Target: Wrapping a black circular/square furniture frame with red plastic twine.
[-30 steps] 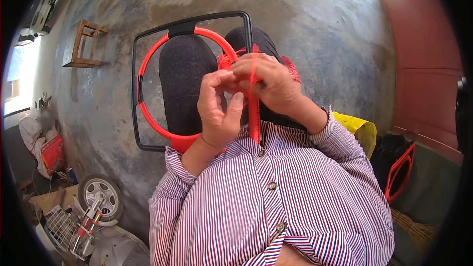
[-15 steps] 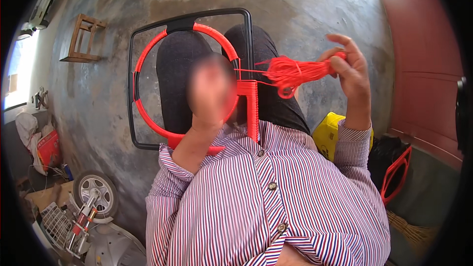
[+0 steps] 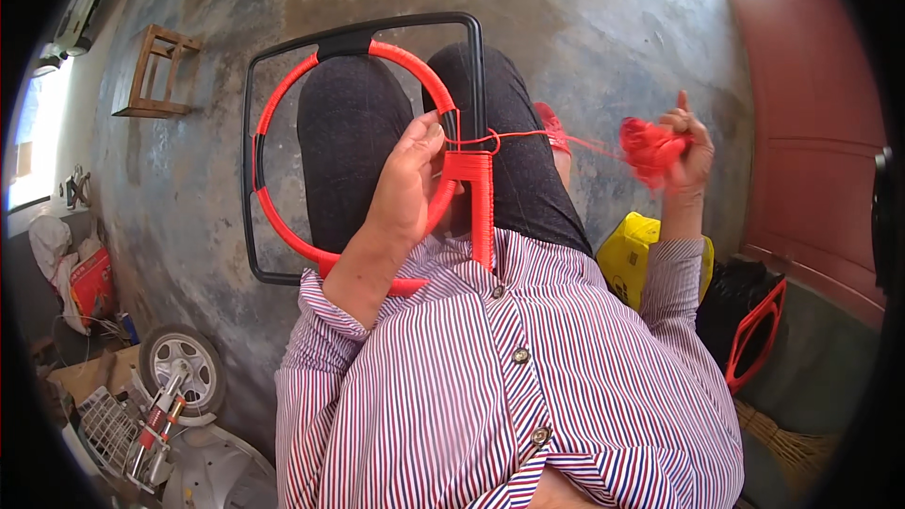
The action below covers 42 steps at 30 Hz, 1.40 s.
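Note:
A black frame [image 3: 249, 170] with rounded corners rests across my thighs. Inside it sits a ring [image 3: 283, 231] wrapped mostly in red cord, with a few black stretches. The frame's lower right side is tightly wound with the same cord. My left hand [image 3: 405, 184] grips the right side of the ring, its fingertips where a red strand [image 3: 537, 133] comes off. That strand crosses the frame's black right bar, loops there and runs taut to the right. Out at the right, my right hand [image 3: 696, 151] holds a blurred bundle of red cord [image 3: 650, 153], one finger pointing up.
A yellow bag [image 3: 625, 259] and a black bag with a red-rimmed frame [image 3: 754, 344] stand at my right. A small wooden stool [image 3: 156, 75] is at the far left. Lower left, a scooter's wheel [image 3: 184, 368] lies close by. A red door [image 3: 801, 132] borders the right.
My right hand has moved right with the cord bundle, away from the frame, drawing the strand out longer. The left hand's fingers have moved up to the ring's right side.

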Tool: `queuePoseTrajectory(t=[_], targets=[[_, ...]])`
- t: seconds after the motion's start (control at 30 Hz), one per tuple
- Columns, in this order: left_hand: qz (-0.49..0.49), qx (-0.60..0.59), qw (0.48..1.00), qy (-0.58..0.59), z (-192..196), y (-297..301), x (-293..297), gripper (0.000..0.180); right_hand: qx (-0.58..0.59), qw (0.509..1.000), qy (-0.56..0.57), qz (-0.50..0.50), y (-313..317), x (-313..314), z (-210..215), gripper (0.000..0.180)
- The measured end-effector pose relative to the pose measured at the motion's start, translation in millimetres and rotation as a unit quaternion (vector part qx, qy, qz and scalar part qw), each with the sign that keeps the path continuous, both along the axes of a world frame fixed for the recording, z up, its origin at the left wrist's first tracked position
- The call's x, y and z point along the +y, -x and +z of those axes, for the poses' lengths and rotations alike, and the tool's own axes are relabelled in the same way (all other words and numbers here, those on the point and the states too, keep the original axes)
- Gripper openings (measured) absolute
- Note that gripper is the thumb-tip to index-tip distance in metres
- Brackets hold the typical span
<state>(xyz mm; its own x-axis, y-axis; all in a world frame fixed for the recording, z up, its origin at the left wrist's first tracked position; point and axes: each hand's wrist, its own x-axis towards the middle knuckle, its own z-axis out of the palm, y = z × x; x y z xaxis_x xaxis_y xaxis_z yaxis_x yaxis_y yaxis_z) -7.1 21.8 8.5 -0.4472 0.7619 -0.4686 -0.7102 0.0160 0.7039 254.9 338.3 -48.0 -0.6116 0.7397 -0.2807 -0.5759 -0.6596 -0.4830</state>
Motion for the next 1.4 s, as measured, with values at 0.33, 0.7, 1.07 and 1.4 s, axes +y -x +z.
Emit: queuePoseTrajectory(t=[0.33,0.7,1.07,1.4], targets=[[-0.014,-0.046,0.998,-0.031,-6,2,-4,0.033,-0.322,0.757,-0.405,0.399,127,-144,58,0.021],[-0.023,-0.087,0.996,0.004,-14,6,-9,0.026,-0.295,0.836,-0.326,0.328,92,-138,36,0.030],[-0.016,-0.105,0.994,0.014,-12,6,-10,0.006,-0.328,0.795,-0.386,0.334,81,-143,33,0.030],[-0.029,-0.115,0.993,0.000,-20,5,-7,0.008,-0.411,0.780,-0.344,0.323,87,-121,31,0.023]])
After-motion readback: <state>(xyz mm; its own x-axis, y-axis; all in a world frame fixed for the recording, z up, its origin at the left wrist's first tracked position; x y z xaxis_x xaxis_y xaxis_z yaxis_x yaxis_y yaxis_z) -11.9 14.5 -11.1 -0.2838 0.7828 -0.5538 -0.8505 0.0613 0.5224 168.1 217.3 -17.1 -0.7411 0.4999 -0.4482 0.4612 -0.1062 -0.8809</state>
